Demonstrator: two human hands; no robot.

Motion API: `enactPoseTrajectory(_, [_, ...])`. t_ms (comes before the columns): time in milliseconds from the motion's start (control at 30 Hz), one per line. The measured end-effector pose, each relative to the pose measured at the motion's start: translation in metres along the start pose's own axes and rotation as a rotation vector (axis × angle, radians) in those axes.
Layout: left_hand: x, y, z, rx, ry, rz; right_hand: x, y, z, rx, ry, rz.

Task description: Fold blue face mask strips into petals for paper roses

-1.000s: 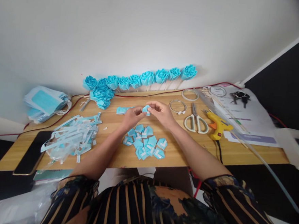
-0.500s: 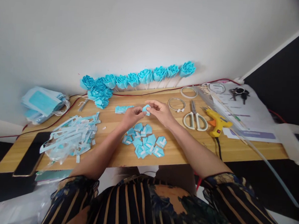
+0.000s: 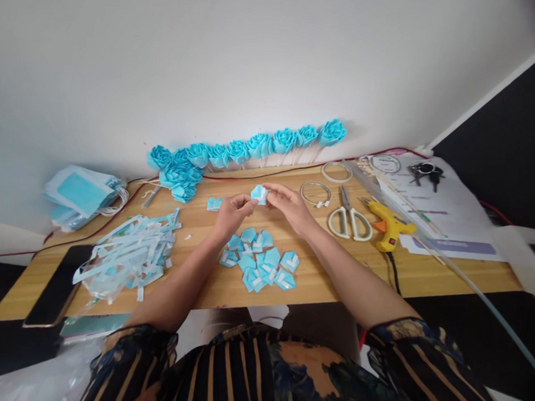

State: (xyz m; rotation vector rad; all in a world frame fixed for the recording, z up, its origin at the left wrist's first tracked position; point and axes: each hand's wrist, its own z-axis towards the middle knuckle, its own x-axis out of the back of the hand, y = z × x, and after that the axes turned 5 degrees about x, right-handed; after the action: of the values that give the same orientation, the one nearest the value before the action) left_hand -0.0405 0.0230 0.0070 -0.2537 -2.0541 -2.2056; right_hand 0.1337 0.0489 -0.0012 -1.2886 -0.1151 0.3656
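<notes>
A small folded light-blue fabric petal (image 3: 259, 194) with a white strip of tape on it is raised above the middle of the table. My left hand (image 3: 234, 213) pinches its lower left edge. My right hand (image 3: 290, 205) has its fingers bent at the right edge of the petal. Behind my left hand lies a short row of blue pieces (image 3: 214, 204), partly hidden by it. Between my forearms, several similar folded petals (image 3: 260, 264), many with white tape strips, lie spread on the table.
Blue fabric roses (image 3: 260, 145) lean along the wall. At left are face masks (image 3: 82, 190), cut strips (image 3: 128, 255) and a phone (image 3: 60, 287). To the right lie tape rolls (image 3: 337, 171), scissors (image 3: 349, 218), a yellow glue gun (image 3: 391, 227) and keys (image 3: 426, 170).
The petal has been turned, so its white tape strip now faces me. My right fingers have shifted to its right edge. The whole view has tilted slightly.
</notes>
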Motion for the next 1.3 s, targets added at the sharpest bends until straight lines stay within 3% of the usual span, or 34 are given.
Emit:
enactPoseTrajectory(400, [0.0001, -0.0006, 0.0029, 0.020, 0.052, -0.093, -0.0005, 0.0059, -0.0012, 0.057, -0.049, -0.154])
enactPoseTrajectory(767, [-0.0014, 0.0013, 0.0010, -0.004, 0.049, -0.132, -0.0012, 0.0028, -0.0023, 0.014, -0.045, -0.023])
enactPoseTrajectory(1300, [-0.0002, -0.0001, 0.0026, 0.014, 0.034, -0.206, -0.0025, 0.0044, -0.0037, 0.115, -0.092, -0.297])
